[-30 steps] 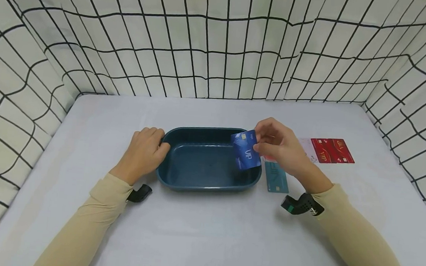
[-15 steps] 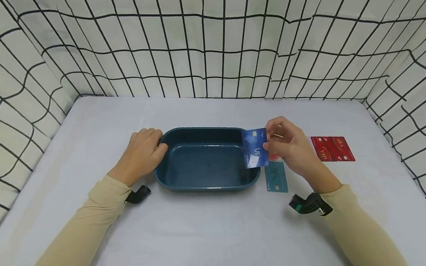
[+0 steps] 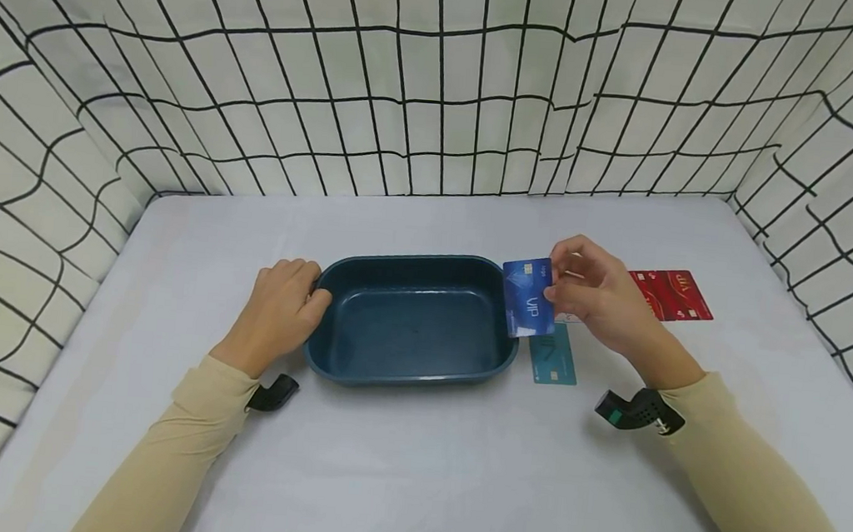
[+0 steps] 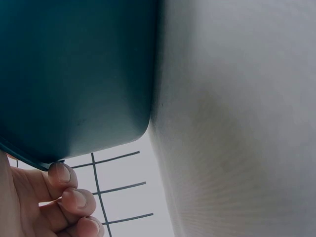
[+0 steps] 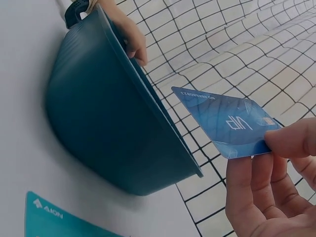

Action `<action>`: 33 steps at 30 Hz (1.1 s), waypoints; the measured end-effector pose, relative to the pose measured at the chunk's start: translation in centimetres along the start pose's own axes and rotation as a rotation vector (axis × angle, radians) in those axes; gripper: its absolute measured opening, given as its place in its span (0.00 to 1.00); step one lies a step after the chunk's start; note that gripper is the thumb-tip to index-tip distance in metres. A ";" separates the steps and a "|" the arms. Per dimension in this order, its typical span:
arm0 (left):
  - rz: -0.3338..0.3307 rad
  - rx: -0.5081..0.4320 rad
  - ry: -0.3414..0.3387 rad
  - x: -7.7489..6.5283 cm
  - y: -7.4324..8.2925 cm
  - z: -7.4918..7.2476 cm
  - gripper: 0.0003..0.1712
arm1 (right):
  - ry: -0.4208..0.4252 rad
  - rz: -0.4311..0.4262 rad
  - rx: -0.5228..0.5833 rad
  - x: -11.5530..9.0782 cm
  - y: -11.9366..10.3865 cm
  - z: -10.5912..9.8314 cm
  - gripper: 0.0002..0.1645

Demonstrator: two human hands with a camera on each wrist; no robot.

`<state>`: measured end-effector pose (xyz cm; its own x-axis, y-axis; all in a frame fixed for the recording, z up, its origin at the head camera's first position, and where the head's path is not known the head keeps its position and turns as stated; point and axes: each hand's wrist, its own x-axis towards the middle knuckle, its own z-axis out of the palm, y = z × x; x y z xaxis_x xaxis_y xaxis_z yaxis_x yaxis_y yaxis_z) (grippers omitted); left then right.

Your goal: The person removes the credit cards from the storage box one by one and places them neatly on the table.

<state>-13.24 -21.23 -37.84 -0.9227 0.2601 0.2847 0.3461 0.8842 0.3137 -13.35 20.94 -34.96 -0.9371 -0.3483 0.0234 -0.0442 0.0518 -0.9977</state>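
Observation:
A dark teal plastic basin (image 3: 414,332) stands on the white table. My left hand (image 3: 276,313) grips its left rim, with curled fingertips (image 4: 76,200) showing under the lip in the left wrist view. Between thumb and fingers, my right hand (image 3: 604,301) pinches a blue VIP card (image 3: 528,297) by its right edge. That card is held up over the basin's right rim, apart from it in the right wrist view. Beneath it a teal card (image 3: 555,355) lies on the table beside the basin, partly covered. A pale card behind the right fingers is mostly hidden.
Two red VIP cards (image 3: 672,295) lie on the table (image 3: 411,465) to the right, partly behind the right hand. Black wire grid panels (image 3: 440,92) enclose the back and both sides of the table.
My right hand has moved to the right with the blue card, from above the basin's inside to its right rim. My left hand keeps its grip on the basin.

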 end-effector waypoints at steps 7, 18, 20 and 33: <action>0.002 0.005 0.006 0.0 0.0 0.1 0.11 | 0.024 0.029 -0.027 -0.4 0.3 -0.8 0.15; -0.008 0.000 -0.008 0.0 0.2 0.0 0.11 | 0.049 0.055 -0.052 -0.9 0.9 -2.0 0.13; -0.010 -0.001 -0.008 0.1 0.2 0.0 0.11 | 0.042 0.050 -0.027 -1.0 1.1 -2.3 0.13; 0.016 0.004 0.027 0.1 0.3 0.0 0.10 | 0.028 0.068 0.057 -1.6 2.3 -4.1 0.13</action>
<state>-13.21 -20.92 -37.69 -0.9119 0.2638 0.3145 0.3603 0.8815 0.3053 -13.37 25.41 -37.05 -0.9467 -0.3191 -0.0438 0.0390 0.0214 -0.9990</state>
